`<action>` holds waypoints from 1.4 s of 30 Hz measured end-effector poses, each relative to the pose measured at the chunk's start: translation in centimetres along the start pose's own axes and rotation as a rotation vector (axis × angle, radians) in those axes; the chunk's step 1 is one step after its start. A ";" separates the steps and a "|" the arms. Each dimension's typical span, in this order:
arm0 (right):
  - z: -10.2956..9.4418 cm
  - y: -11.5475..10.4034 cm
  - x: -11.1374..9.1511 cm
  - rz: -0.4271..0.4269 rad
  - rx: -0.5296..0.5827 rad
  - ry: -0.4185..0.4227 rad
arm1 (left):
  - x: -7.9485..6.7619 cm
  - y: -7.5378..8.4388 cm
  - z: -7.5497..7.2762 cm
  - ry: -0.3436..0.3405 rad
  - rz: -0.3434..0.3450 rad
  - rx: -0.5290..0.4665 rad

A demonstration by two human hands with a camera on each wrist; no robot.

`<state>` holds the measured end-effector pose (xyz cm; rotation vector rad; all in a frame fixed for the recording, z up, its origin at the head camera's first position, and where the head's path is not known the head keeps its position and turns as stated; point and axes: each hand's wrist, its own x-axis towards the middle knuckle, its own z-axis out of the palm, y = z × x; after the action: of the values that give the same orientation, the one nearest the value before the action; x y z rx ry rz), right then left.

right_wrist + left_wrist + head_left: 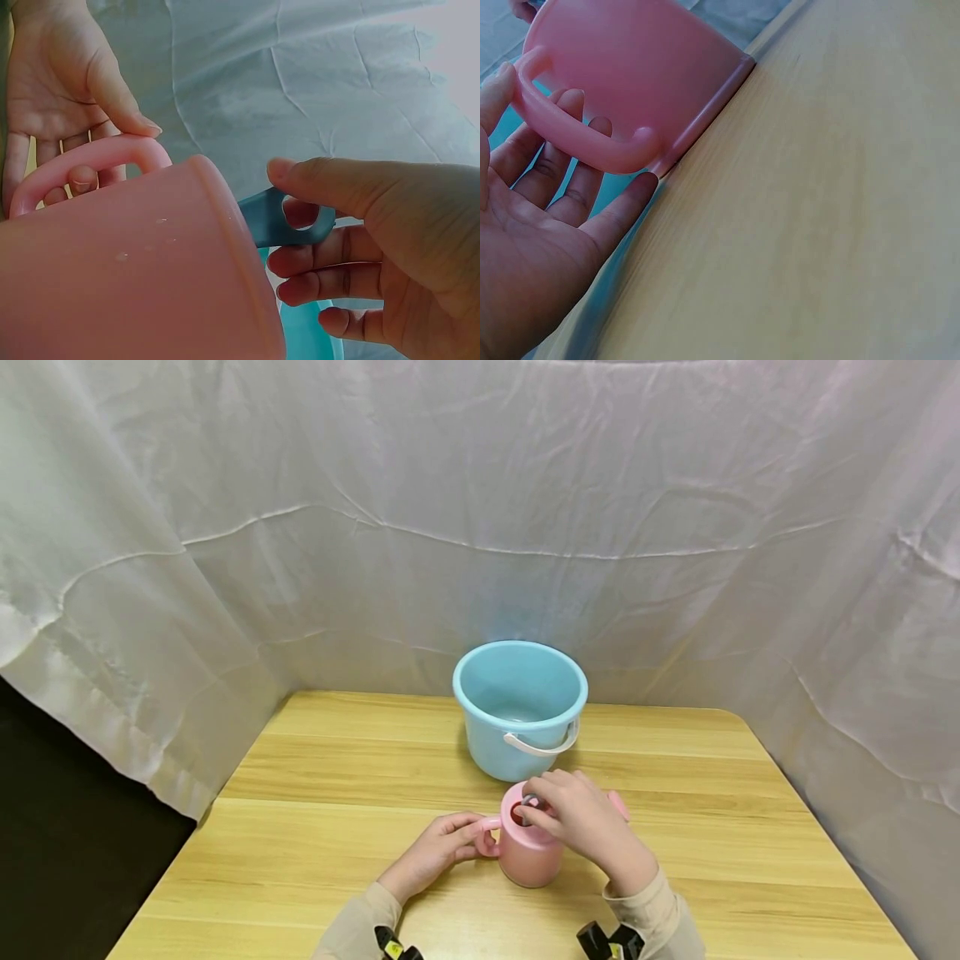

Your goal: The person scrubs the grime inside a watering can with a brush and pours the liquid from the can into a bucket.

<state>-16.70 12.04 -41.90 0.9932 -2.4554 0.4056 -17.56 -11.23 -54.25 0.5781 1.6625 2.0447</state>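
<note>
A pink watering can [529,862] stands upright on the wooden table. My left hand [438,850] holds its loop handle [576,141], the thumb on the outer side and fingers reaching behind and through the loop. Over the can's top opening, my right hand [585,817] pinches a blue-grey handle with a ring-shaped hole [264,217] between thumb and fingers. The lower end of that tool is hidden inside the can, so I cannot tell its kind. Something red [516,814] shows in the opening. Part of the can's spout end [618,805] peeks out beyond my right hand.
Just behind the can is a light-blue bucket [491,747], its white carrying handle [543,750] hanging down in front. The wooden table [322,777] reaches back to pale hanging cloth [465,510], which also encloses both sides.
</note>
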 end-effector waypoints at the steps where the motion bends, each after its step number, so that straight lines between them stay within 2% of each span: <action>1: 0.0 0.0 0.0 -0.006 0.006 0.005 | 0.0 0.0 0.0 0.000 -0.001 -0.001; 6: 0.3 -0.2 0.1 -0.059 0.047 0.046 | 0.0 0.0 -0.1 -0.004 -0.003 -0.005; 10: 0.4 -0.4 0.1 -0.084 0.076 0.045 | 0.0 0.0 -0.1 -0.002 -0.006 -0.006; 18: 0.2 -0.7 0.2 -0.072 0.141 0.021 | 0.0 -0.1 -0.1 0.001 -0.004 0.000; 25: -0.6 -0.9 0.2 -0.063 0.204 0.056 | 0.1 0.0 -0.1 0.003 -0.004 0.003; 34: -1.3 -0.7 0.1 -0.095 0.230 0.169 | 0.1 0.1 0.0 0.009 -0.020 0.004; 42: -1.2 -0.8 0.2 -0.110 0.205 0.166 | 0.1 0.1 0.0 0.010 -0.017 0.007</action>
<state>-15.93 11.91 -40.69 1.1236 -2.2325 0.6848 -17.67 -11.20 -54.18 0.5555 1.6747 2.0340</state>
